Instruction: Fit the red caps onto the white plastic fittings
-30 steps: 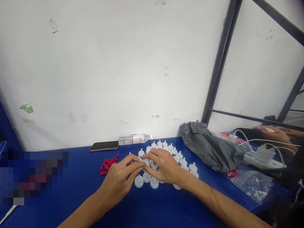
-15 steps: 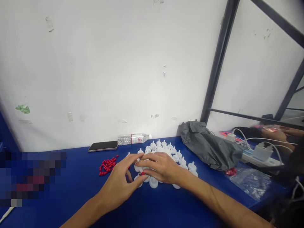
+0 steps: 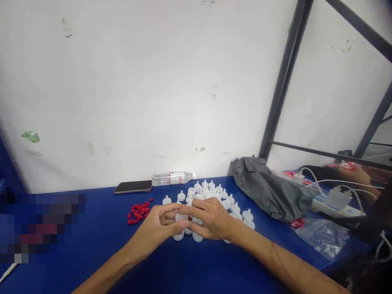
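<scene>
Both hands meet over a cluster of small white plastic caps (image 3: 214, 194) on the blue table (image 3: 190, 269). My left hand (image 3: 156, 230) and my right hand (image 3: 211, 218) pinch one white cap (image 3: 181, 217) together between their fingertips, just above the caps lying on the table. A heap of small red plugs (image 3: 138, 211) lies left of my left hand.
A dark phone (image 3: 133, 187) and a lying water bottle (image 3: 173, 178) sit by the white wall. A grey plastic bag (image 3: 272, 192), a clear bag (image 3: 324, 237) and a power strip with cables (image 3: 335, 202) lie to the right. Another person's hand (image 3: 357, 175) shows at far right.
My left hand, spread open half a second ago, has closed its fingers onto the white cap that my right hand holds. Both hands drew slightly together.
</scene>
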A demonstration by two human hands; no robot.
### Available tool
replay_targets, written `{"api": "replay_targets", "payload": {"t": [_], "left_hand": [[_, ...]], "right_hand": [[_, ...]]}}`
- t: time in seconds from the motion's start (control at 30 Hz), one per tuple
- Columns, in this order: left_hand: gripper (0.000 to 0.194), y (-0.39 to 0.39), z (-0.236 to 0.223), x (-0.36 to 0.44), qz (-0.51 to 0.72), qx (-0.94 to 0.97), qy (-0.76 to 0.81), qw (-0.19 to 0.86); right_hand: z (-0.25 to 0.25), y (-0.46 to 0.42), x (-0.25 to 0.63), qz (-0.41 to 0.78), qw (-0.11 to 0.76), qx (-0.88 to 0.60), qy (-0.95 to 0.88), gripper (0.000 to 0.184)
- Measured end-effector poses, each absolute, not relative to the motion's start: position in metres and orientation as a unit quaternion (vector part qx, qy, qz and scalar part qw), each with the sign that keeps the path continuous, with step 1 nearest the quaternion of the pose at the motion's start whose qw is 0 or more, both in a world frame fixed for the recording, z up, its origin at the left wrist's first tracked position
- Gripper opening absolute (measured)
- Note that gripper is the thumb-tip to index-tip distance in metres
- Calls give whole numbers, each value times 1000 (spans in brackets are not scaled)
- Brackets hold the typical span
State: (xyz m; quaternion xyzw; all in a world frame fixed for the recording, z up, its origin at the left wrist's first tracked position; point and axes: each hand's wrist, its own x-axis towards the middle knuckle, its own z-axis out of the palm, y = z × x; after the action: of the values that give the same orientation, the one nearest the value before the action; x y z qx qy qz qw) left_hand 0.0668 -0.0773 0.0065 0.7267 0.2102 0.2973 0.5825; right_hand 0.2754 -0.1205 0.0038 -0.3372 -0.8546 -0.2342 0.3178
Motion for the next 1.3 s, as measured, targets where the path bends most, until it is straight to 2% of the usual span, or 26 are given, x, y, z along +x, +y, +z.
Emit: {"api": "replay_targets", "payload": {"t": [0.33, 1.13, 1.3], "left_hand": [[66, -78, 7, 67, 262, 684, 263, 628], [31, -77, 13, 60, 204, 738, 216, 606], [30, -80, 20, 57, 182, 759, 214, 588]], "right_hand": [[-2, -120, 272, -259, 319, -291, -864, 18], [4, -130, 264, -269, 325, -275, -864, 17], [6, -132, 262, -260, 323, -266, -870, 19]]}}
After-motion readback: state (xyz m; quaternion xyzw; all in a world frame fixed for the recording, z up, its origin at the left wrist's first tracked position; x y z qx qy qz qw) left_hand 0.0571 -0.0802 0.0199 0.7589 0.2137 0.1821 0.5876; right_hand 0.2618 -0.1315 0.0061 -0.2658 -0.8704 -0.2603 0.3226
